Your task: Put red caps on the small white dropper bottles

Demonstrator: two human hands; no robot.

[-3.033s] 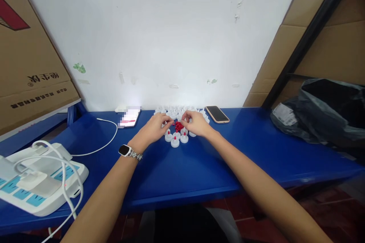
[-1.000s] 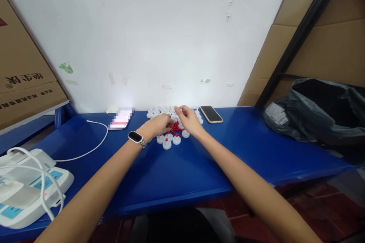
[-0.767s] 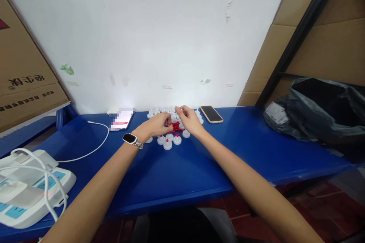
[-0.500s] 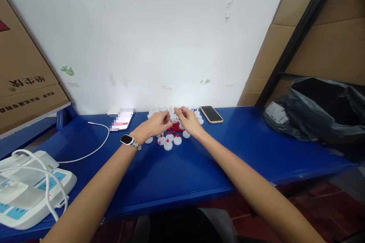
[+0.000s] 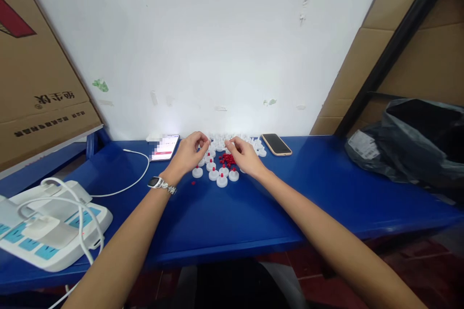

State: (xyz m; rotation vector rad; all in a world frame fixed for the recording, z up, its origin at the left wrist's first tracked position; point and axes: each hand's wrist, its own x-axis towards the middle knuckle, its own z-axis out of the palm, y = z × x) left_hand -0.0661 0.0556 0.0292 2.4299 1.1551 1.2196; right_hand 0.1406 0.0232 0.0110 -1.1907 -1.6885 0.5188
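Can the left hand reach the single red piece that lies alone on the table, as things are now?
Probably yes. The red piece lies on bare blue table, just below the left hand and beside the wrist; only a white cap stands near, not over it.

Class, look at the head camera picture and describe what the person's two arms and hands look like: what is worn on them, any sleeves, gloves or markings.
Both forearms are bare, with no sleeves or gloves in view. The left hand has a wristwatch with a dark rectangular face and a silver metal link band at its wrist. The right hand and its wrist carry nothing: no watch, bracelet or ring that shows. No markings can be made out on either arm.
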